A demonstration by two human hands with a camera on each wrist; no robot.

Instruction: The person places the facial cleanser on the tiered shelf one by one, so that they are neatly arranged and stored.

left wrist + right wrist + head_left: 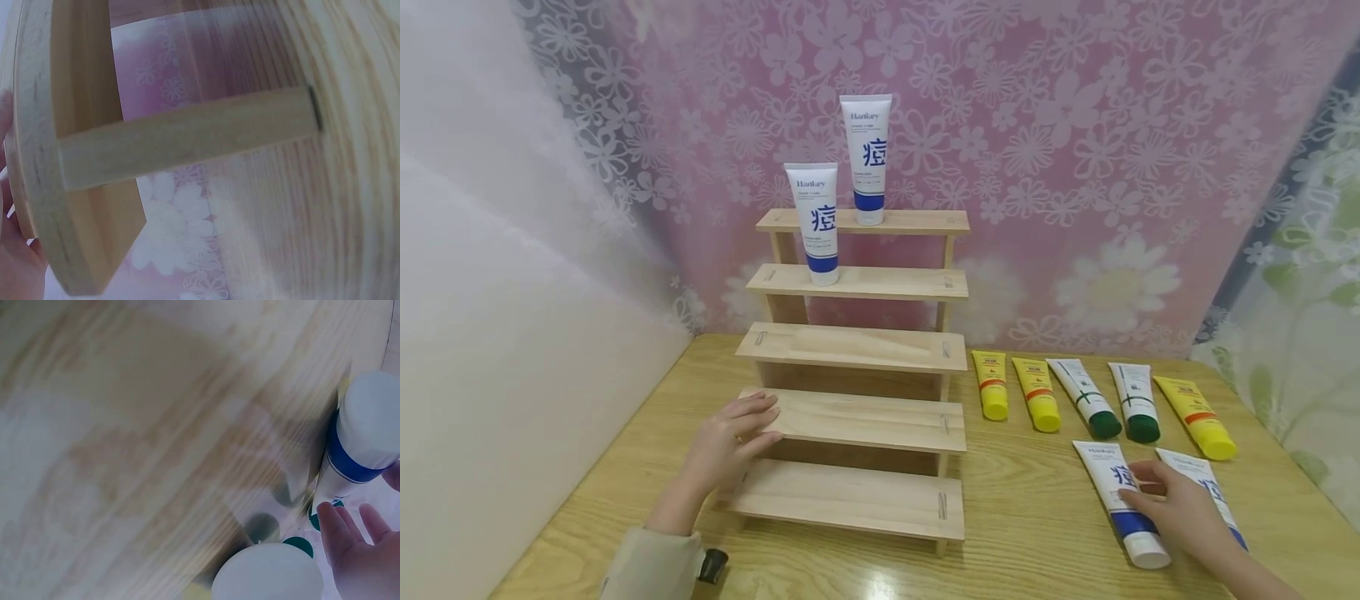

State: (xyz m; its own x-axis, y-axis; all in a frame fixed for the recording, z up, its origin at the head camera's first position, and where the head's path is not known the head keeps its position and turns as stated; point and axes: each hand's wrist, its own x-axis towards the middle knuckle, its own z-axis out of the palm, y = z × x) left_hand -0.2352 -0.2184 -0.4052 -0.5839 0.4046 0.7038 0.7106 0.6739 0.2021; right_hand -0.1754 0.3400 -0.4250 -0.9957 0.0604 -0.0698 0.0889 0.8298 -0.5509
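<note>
A pale wooden stepped rack (850, 497) stands on the table. My left hand (730, 437) grips the left end of its second step from the bottom, fingers on top and thumb by the front edge. In the left wrist view, fingers (5, 112) show beside the rack's boards. On the right, my right hand (1183, 508) holds a white and blue Hankey tube (1105, 471) between thumb and fingers. That tube's white cap (375, 412) shows in the right wrist view; whether it touches the table I cannot tell. Another Hankey tube (1195, 468) lies partly hidden behind the hand.
Two Hankey tubes stand upright on the rack, one on the top step (867, 154) and one on the step below (815, 221). Behind my right hand lie yellow tubes (1036, 392) and white tubes with green caps (1135, 400). A flowered pink backdrop (1075, 208) rises behind.
</note>
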